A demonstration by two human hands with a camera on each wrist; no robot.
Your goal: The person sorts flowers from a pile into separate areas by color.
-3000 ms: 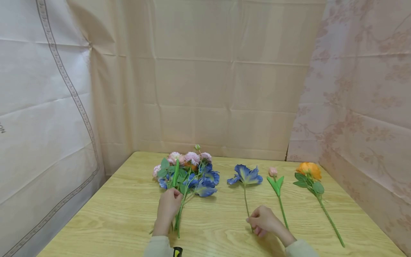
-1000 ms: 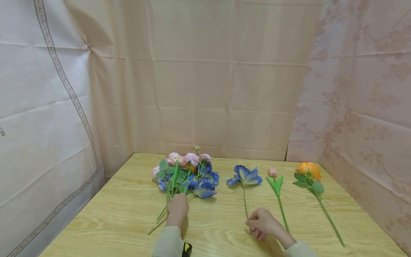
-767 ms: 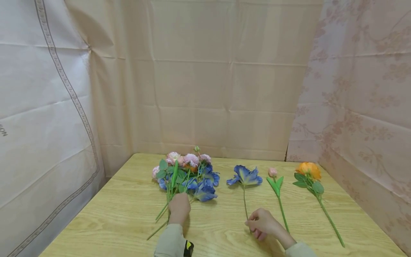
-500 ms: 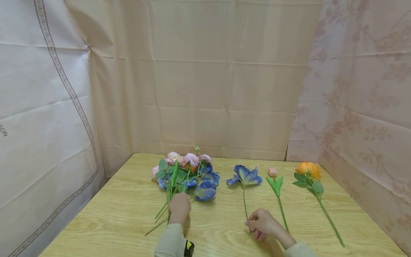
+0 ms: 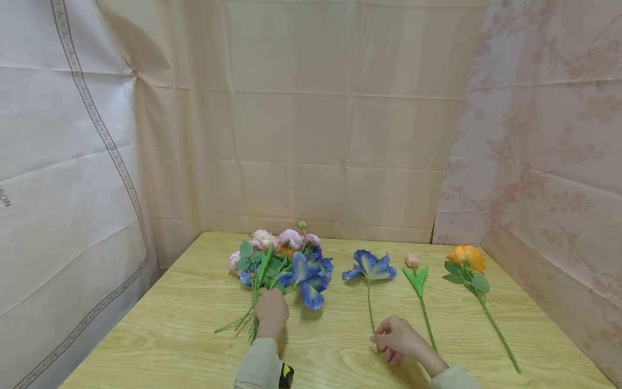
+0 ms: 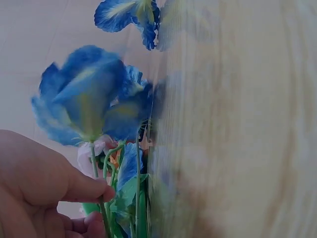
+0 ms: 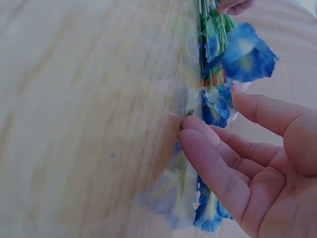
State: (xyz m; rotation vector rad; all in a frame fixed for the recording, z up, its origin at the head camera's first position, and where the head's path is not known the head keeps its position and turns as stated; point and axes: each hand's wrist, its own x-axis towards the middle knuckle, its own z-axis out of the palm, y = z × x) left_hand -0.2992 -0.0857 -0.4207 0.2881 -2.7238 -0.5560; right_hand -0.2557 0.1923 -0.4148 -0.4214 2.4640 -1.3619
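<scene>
My left hand (image 5: pixel 272 310) pinches the stem of a blue flower (image 6: pixel 84 94) between thumb and finger. The bloom leans over the right side of a bunch of pink, blue and orange artificial flowers (image 5: pixel 262 240). Several stems fan out to the left of the hand. On the right, my right hand (image 5: pixel 396 336) rests low by the stem of a single blue flower (image 5: pixel 370 266). The right wrist view has the stem end (image 7: pixel 190 112) at the fingertips, with the thumb held apart from the fingers.
Right of the single blue flower lie a pink tulip (image 5: pixel 412 261) with green leaves and an orange flower (image 5: pixel 466 258) on a long stem. They rest on the wood-grain table (image 5: pixel 170 324). Beige cloth (image 5: pixel 340 135) hangs behind it.
Since three seconds ago my left hand has moved right and turned over. The blue flower it pinches has tipped up, its stem end swinging left. My right hand has hardly moved.
</scene>
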